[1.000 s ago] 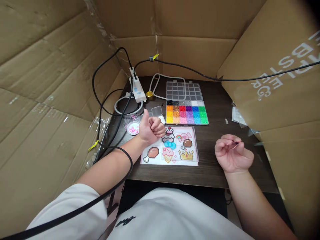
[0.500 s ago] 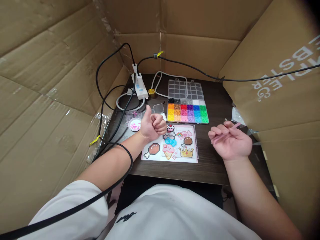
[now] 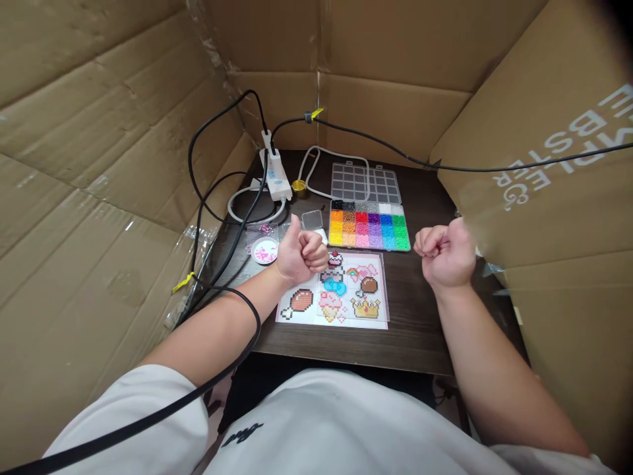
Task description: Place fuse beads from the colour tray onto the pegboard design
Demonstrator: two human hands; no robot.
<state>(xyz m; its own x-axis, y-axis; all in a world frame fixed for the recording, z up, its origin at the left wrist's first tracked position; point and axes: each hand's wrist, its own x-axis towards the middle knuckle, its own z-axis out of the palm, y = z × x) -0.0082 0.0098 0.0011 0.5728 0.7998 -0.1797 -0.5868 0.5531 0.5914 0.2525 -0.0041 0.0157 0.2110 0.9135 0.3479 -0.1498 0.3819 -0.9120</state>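
Observation:
My left hand (image 3: 299, 254) is a fist with the thumb up, resting at the upper left corner of a pattern sheet (image 3: 376, 316) printed with a cupcake, rainbow, drumsticks, ice cream and crown. My right hand (image 3: 445, 254) is also a closed fist, raised above the dark table (image 3: 410, 330) to the right of the sheet. Nothing shows between its fingers. Behind the sheet lies an open bead box (image 3: 368, 227) with rows of coloured beads, its clear lid (image 3: 364, 181) folded back.
A small white dish of pink beads (image 3: 264, 251) sits left of my left hand. A white power strip (image 3: 277, 175), black cables (image 3: 217, 198), a gold cap (image 3: 298, 188) and a clear square piece (image 3: 312, 219) lie at the back left. Cardboard walls (image 3: 544, 165) surround the table.
My right hand turned over, rose and closed into a fist; the thin pink stick it held in its fingers is out of sight. My left hand stayed in place.

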